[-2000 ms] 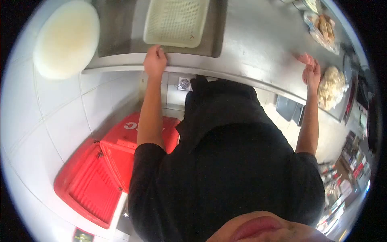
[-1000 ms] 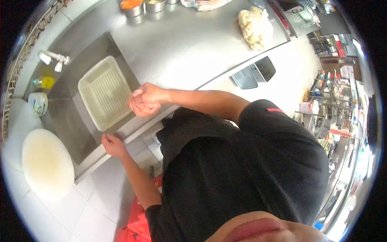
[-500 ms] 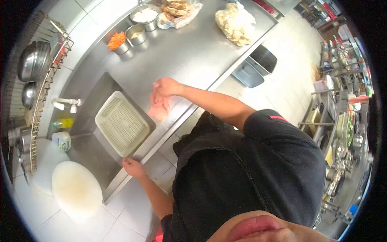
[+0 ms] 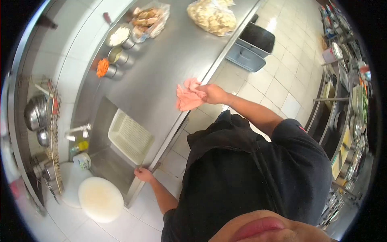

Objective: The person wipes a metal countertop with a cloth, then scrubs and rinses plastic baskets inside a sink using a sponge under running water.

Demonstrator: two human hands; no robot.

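My right hand [image 4: 215, 94] is closed on a crumpled pink cloth [image 4: 188, 96], which lies against the steel counter [image 4: 161, 68] near its front edge. My left hand [image 4: 144, 174] is at the front rim of the sink [image 4: 107, 161], beside the near corner of a pale plastic basket [image 4: 130, 137]. Its fingers are curled, and what they hold, if anything, is hidden. The basket sits tilted in the sink and shows no contents.
Metal pots hold orange shreds [image 4: 103, 67], something yellowish [image 4: 117, 55] and white pieces [image 4: 119, 36]. Bagged food [image 4: 149, 20] and a bag of pale pieces [image 4: 212, 17] lie farther along. A round white board [image 4: 100, 199] is left of the sink; a grey bin [image 4: 256, 38] stands on the floor.
The view has turned. My right hand has moved from near the basket along the counter, to the right, with the pink cloth. My left hand stays near the sink's front rim.
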